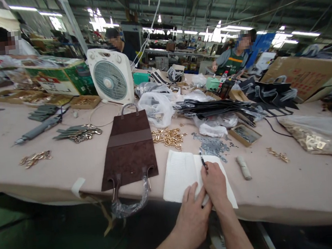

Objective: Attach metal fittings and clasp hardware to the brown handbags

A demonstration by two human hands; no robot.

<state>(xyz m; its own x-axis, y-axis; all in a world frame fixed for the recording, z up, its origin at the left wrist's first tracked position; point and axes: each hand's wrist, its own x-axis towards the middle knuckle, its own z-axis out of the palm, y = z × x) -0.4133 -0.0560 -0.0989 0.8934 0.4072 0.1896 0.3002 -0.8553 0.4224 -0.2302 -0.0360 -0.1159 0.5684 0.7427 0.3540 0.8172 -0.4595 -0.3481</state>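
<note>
My right hand (214, 181) is closed around a dark pen (202, 159) over the right page of an open notebook (177, 178). The pen's far end sticks out beyond the fingers. Against the notebook's lower edge rests my left hand (193, 212), its fingers spread and touching the right hand. Faint writing covers part of the left page. Left of the notebook lies a dark brown bag piece (129, 143), with a plastic-wrapped handle (133, 208) hanging over the table edge.
Gold buckles (170, 137) and grey metal pieces (211, 143) lie behind the notebook. A rolled cloth (243, 168) is to its right. Farther back stand a box fan (110, 79), black bag parts (219, 105) and a carton (305, 74). Several people work beyond.
</note>
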